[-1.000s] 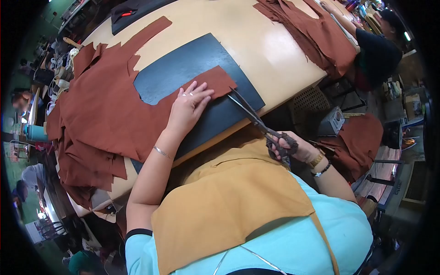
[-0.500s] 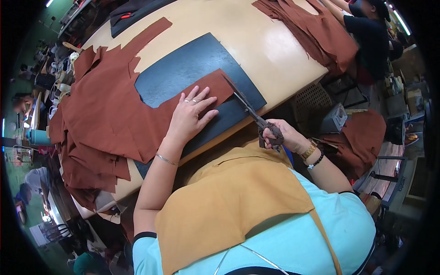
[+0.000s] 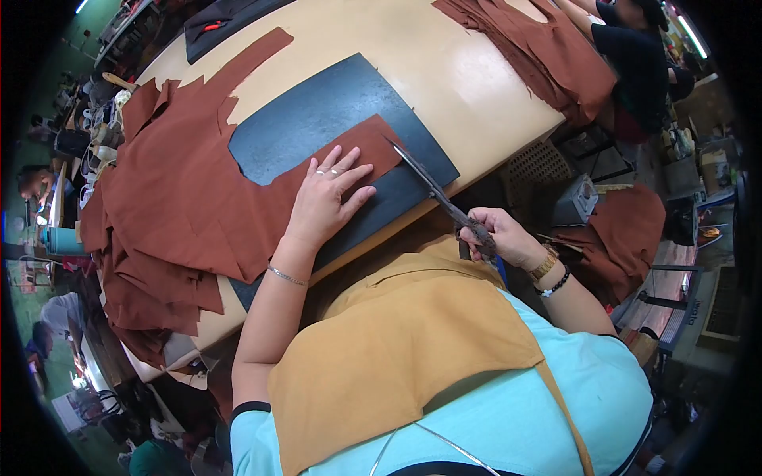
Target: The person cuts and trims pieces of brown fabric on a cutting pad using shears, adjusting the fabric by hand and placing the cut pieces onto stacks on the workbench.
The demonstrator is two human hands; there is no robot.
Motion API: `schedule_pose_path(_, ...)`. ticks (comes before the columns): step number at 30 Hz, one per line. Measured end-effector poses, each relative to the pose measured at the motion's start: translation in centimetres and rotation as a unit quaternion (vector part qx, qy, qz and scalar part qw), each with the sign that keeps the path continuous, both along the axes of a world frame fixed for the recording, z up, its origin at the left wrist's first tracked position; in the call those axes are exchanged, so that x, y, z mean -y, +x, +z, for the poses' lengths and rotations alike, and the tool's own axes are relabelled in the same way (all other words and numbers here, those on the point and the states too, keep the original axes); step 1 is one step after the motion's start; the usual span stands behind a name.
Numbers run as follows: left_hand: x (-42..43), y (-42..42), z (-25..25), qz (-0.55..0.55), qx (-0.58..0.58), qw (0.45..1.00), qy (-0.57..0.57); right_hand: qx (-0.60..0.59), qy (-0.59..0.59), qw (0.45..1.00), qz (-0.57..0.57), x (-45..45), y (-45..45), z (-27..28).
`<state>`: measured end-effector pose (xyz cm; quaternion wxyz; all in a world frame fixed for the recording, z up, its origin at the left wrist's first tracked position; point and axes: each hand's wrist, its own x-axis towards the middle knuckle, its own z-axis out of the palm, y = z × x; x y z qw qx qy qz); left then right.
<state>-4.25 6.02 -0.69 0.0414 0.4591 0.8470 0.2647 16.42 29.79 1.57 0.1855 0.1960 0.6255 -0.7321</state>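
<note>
My left hand (image 3: 327, 190) lies flat, fingers spread, on a strip of the reddish-brown leather sheet (image 3: 182, 166). In my right hand (image 3: 500, 238) is a pair of long scissors (image 3: 435, 189) with dark wrapping round the handles. Their blades look nearly closed, and the tip points to the strip's right end, by its edge. I cannot tell whether the tip touches the leather. Beneath the strip lies a dark blue-black board (image 3: 309, 103), its right part reaching the table's front edge.
The cream table (image 3: 452, 71) holds more brown leather (image 3: 540, 55) at the far right and a dark board with a red item (image 3: 213, 27) at the back. A person (image 3: 635, 55) stands at the upper right. Brown leather (image 3: 619, 238) hangs beside a metal box (image 3: 573, 200).
The scissors' blades have come together, and their tip sits slightly lower along the strip's end. My left hand stays on the leather; the whole view has shifted a little.
</note>
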Motion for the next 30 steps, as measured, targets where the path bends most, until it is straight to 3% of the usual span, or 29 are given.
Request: schedule_pose_path(30,-0.3,0.6,0.3,-0.069,0.013,0.997,0.011,-0.017,-0.017,0.998,-0.053,0.3,-0.5,-1.0)
